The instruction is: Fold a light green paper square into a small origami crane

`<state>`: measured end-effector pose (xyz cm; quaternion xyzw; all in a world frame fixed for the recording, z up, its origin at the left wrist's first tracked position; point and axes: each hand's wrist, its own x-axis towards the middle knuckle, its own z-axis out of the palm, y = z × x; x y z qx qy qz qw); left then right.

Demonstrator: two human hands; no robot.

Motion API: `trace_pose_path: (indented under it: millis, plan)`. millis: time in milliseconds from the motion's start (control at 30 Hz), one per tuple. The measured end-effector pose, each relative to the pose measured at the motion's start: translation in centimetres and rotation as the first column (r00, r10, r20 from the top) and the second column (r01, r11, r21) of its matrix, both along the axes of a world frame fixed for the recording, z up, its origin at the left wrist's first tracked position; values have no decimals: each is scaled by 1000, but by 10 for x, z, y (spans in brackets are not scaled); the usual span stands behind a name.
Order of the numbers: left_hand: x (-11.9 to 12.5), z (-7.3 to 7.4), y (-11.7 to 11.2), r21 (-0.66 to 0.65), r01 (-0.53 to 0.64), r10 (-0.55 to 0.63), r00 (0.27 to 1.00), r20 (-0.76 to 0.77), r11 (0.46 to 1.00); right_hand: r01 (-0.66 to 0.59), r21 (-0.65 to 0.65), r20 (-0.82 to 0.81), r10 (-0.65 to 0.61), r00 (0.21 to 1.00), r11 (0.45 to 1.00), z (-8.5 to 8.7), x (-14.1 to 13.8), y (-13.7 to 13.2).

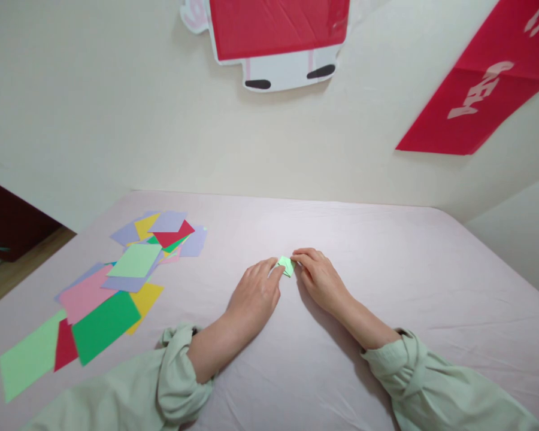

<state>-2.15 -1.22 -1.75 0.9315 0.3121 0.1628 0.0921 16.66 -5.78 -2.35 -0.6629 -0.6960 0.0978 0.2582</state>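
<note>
A small folded piece of light green paper point(287, 266) lies on the cloth-covered surface between my two hands. My left hand point(257, 290) comes at it from the left, with thumb and forefinger closed on its left edge. From the other side, my right hand point(320, 276) has its fingertips together at the paper's right corner. Creases and layered flaps show on the paper's upper face. The undersides of both hands' fingers are hidden.
To the left spread loose coloured paper sheets: a green sheet point(106, 328), a pink sheet point(86, 293), a light green sheet point(135, 260) and several others overlapping. A pale pink cloth point(341, 371) covers the surface, which meets a wall point(296, 143) at the back.
</note>
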Motion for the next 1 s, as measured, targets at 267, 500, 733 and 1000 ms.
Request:
trace_pose_path:
  millis: [267,500,733,1000]
  plan:
    - [1,0,5,-46,17,-15,999,32,999,5,14,-127,-3,992,1000,-1,0,2]
    - [0,-3,6,-105,-9,17,997,77,994,-53,80,-348,78,934,995,-3,-3,2]
    - [1,-2,9,-173,-30,55,989,140,985,-58,50,-533,76,843,997,2,-12,-2]
    - [1,-3,11,-192,-55,91,978,188,980,-120,68,-640,135,756,991,11,-19,-6]
